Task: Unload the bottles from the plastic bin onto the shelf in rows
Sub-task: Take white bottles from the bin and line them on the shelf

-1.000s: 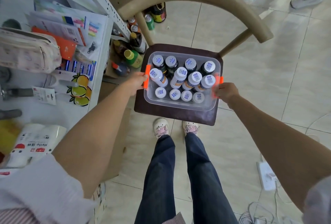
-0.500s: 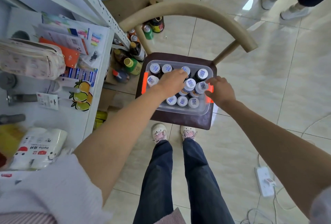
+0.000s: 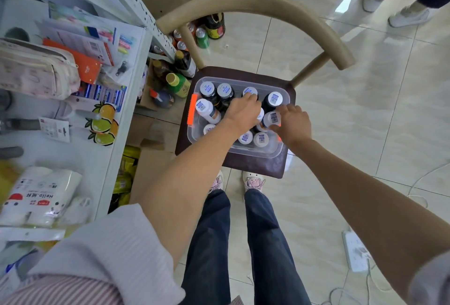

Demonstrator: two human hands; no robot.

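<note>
A clear plastic bin (image 3: 258, 152) with orange side handles sits on the dark seat of a chair. It holds several bottles with white barcode caps, some dark, some white. My left hand (image 3: 242, 112) reaches into the middle of the bin, fingers curled round a bottle at the back row (image 3: 249, 91). My right hand (image 3: 293, 122) is at the bin's right side and grips a white-capped bottle (image 3: 271, 118) lying tilted. A white bottle (image 3: 205, 108) lies at the left. The white shelf (image 3: 126, 100) stands to my left.
The shelf holds a pencil case (image 3: 36, 70), stationery packs and tissue packs (image 3: 39, 197). Drink bottles (image 3: 179, 83) and cardboard boxes (image 3: 146, 156) crowd the floor under the shelf. The chair's curved backrest (image 3: 267, 5) arcs behind the bin. A power strip (image 3: 355, 251) lies on the floor; another person's feet at top right.
Both hands left the bin's orange handles and moved inward onto the bottles. My left hand has reached further toward the back row; my right hand has closed on a bottle.
</note>
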